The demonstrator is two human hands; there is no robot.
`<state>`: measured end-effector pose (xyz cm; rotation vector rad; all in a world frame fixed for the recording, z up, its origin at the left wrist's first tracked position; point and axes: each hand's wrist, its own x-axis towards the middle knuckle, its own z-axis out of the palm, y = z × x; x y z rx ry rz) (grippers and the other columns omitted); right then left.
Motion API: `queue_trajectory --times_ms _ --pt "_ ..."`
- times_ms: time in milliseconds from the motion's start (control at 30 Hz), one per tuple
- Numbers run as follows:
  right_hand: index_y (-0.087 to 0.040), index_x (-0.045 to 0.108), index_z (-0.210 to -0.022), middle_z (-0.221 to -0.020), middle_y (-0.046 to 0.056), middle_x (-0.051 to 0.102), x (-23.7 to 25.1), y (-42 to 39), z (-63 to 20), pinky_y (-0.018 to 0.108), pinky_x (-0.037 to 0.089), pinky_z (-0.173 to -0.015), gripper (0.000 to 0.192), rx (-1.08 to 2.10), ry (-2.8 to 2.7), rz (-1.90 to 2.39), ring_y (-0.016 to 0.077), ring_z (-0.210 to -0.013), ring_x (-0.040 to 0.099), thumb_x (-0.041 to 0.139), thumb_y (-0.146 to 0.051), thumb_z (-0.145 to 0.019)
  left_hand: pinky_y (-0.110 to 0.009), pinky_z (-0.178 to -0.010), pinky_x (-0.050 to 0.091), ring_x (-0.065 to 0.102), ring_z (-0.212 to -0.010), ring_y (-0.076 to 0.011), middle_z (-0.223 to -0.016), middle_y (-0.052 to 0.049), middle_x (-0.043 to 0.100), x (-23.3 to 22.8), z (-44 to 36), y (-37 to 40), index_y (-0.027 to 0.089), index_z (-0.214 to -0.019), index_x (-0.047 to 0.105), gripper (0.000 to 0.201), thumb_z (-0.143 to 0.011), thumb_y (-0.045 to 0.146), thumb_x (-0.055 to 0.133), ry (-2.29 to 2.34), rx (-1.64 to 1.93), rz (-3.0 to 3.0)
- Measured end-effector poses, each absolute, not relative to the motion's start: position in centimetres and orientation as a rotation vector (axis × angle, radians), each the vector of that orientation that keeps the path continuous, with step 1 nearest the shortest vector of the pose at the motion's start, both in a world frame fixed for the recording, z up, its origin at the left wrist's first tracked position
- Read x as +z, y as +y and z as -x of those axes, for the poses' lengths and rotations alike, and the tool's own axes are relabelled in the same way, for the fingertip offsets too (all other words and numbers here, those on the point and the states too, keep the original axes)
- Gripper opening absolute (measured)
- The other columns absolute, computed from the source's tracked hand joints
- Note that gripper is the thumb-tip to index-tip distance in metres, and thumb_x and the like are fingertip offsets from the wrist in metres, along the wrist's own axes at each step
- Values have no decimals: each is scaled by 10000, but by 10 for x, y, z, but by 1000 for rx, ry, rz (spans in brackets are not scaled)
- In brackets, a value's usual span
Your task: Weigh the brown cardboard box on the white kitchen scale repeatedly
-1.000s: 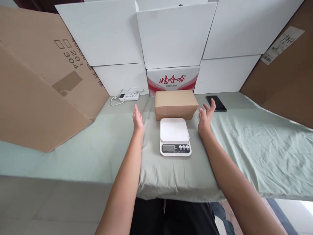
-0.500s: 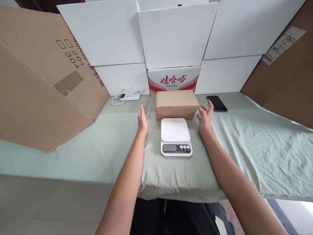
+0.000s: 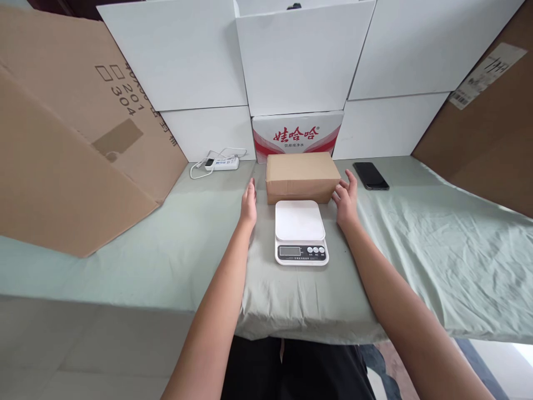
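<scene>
Box (image 3: pixel 303 178): brown cardboard, flat top, matte, crease running along the front face. Sits mid-desk (image 3: pixel 200 233), well back from the front edge, just ahead of the printed carton (image 3: pixel 297 134). Should be stiff along edges and corners, softer mid-panel; matte board probably grips OK. Weight: can't tell, contents hidden. Best hold is likely a flat palm on each short end, low down; squeezing mid-face could dent it. Left hand (image 3: pixel 249 206) is straight, fingers together, palm facing the box, a gap between. Right hand (image 3: pixel 346 201) has fingers spread and bent at the right end; contact unclear. Scale (image 3: pixel 300 233): glossy white, probably plastic, rounded corners, nearer the desk's front edge. Cloth cover is thin, wrinkled toward the right.
</scene>
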<state>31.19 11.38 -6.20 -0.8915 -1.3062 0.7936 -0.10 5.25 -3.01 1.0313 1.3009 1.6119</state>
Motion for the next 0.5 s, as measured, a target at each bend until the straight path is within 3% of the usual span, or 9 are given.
queue_trajectory --times_ms 233,500 --pt "-459 471 -1638 -1532 33 675 -51 106 -303 616 571 -1245 785 941 -1175 985 287 -1373 682 697 -544 -891 -413 -1467 274 272 -1806 -284 -1906 -62 371 -32 -3 52 239 -1769 476 891 -1081 800 404 1272 1554 -1076" --pt "-450 457 -1670 -1603 23 684 -48 104 -302 644 495 -1330 828 933 -1251 992 305 -1502 625 691 -532 -880 -494 -1470 268 345 -1783 -326 -1855 -91 478 -41 -5 52 263 -1675 606 855 -1044 832 504 1230 1489 -1180"
